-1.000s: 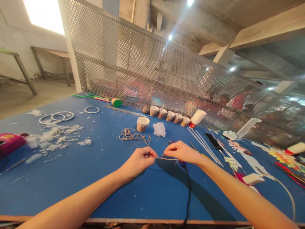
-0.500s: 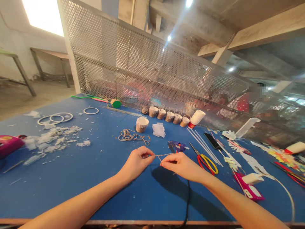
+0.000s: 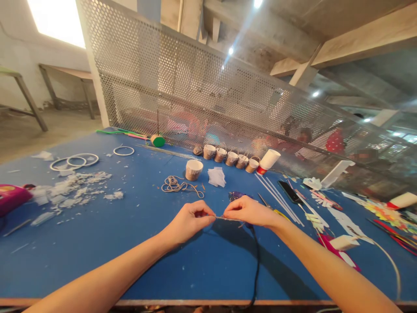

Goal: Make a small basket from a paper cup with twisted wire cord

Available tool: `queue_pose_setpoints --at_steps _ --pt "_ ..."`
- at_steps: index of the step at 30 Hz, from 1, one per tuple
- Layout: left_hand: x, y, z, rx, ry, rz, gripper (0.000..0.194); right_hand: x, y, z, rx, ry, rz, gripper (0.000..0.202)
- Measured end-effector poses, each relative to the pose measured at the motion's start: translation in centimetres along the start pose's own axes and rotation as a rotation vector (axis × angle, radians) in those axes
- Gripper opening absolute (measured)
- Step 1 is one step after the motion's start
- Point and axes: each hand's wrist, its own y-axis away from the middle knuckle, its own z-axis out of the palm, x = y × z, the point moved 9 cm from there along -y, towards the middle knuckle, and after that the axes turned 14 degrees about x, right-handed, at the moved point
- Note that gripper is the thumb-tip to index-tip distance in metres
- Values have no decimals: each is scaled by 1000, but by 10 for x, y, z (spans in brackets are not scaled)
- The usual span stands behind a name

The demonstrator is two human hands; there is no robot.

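My left hand (image 3: 191, 217) pinches one end of a thin, twine-like strand (image 3: 229, 218) between thumb and fingertips, above the blue table. Close beside it, my right hand (image 3: 250, 211) pinches the same strand with thumb and forefinger. The strand's loose end sticks out below the right hand. Just behind the right hand lies a blue glue gun (image 3: 235, 196), mostly hidden, with a black cable (image 3: 256, 261) running to the table's front edge. Scissors (image 3: 265, 201) are partly covered by the right hand and wrist. Beyond the hands rest a heap of beige cord (image 3: 177, 186) and a twine-edged paper cup (image 3: 194, 170).
Several small baskets (image 3: 232, 159) line up before a perforated metal screen (image 3: 195, 95), beside stacked paper cups (image 3: 269, 160). White squares (image 3: 216, 177), glue sticks (image 3: 276, 195) and a phone (image 3: 289, 192) lie ahead. White rings (image 3: 124, 151) and paper scraps (image 3: 76, 190) lie left.
My right hand has moved up and left, closer to my left hand, shifting its pinch along the strand. It now covers more of the glue gun and scissors.
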Motion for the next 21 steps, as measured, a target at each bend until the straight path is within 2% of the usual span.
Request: queue_pose_setpoints --at_steps 5,8,12,16,21 --pt "-5 0 -3 51 118 -135 16 11 5 9 -39 -97 37 26" --pt "-7 -1 -5 87 118 -144 17 11 10 15 -23 -111 32 27" --pt "-5 -5 -12 168 -26 -21 14 2 17 15 60 -54 -30 27" --pt "4 -3 -15 206 -191 150 14 -14 22 4 147 30 -50 26" --pt "12 3 -6 122 -277 282 15 -33 20 -15 236 169 -70 24"
